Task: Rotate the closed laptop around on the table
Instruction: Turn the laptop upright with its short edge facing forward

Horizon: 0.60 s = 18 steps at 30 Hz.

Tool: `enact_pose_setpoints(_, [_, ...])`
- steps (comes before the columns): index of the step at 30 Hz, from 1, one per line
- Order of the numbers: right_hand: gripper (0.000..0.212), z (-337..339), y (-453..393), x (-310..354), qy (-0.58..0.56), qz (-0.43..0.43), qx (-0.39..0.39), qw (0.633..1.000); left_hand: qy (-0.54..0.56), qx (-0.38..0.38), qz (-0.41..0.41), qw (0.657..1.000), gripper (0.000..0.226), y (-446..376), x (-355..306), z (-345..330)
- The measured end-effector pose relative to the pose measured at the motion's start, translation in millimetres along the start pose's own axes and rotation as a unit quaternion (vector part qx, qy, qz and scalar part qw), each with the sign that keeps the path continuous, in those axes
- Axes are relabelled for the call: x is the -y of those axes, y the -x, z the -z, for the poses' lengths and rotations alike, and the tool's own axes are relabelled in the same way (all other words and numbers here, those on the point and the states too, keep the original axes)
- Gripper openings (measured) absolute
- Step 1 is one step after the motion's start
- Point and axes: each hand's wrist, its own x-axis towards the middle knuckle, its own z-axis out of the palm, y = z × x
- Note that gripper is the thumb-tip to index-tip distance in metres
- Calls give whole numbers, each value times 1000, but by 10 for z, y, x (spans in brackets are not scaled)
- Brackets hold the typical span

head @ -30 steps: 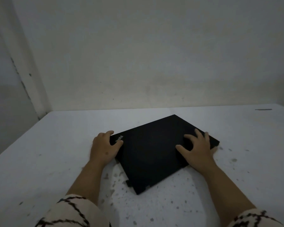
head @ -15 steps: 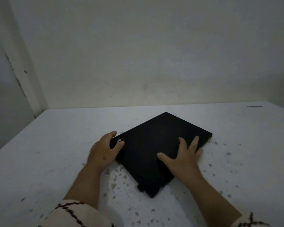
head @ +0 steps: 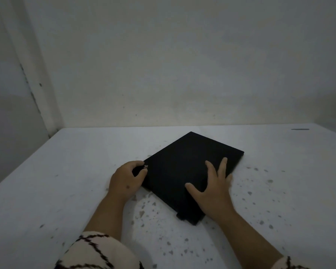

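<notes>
Laptop [head: 190,171] mid-turn, lying diamond-wise at centre frame.

Since a second ago its near corner has swung toward lower centre and its right corner has pulled in, so your turn is under way but unfinished. Your left hand [head: 125,180] curls around the left corner; your right hand [head: 213,193] lies flat, fingers spread, on the lid. It sits on a white speckled table [head: 47,191] against bare pale walls [head: 163,65], dimly lit.
</notes>
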Motion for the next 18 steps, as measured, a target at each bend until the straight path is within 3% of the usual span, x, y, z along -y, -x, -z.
enact_pose_setpoints(12, [70,182,-247,-168,-33,86,28,995,-29,-54,-25,998,23,323,-10,42])
enact_pose_setpoints(18, [87,169,-174,-93,-37,1,-31,999,-8,-74,-24,997,23,379,-12,76])
